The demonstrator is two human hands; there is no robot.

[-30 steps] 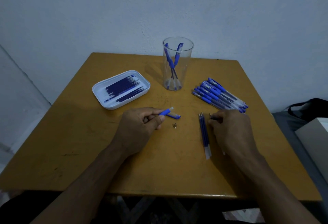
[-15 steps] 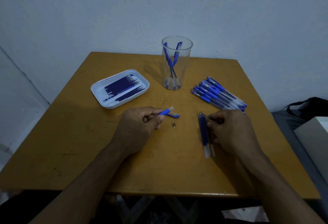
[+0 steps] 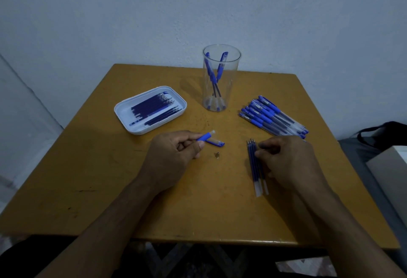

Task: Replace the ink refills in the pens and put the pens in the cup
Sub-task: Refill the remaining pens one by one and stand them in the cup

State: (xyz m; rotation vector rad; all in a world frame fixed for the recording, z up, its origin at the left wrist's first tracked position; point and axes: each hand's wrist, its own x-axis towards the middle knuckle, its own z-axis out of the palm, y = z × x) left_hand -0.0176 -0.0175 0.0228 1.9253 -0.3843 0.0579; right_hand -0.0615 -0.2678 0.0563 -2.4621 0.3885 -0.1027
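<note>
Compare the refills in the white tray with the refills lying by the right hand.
The refills in the white tray are many and lie slantwise inside the white tray; the refills by the right hand are only a few, lying bare on the table, pointing away from the person. No hand is near the tray refills; the right hand rests its fingers on the table ones. Both are thin dark-blue sticks.

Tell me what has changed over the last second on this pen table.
The right hand has slid toward the person along the loose refills by the pen pile; its fingertips now rest on them. One more refill lies beside that group than a second ago. The left hand still holds the pen barrel. The cap, small metal tip, cup, tray and pen pile stayed put.
</note>
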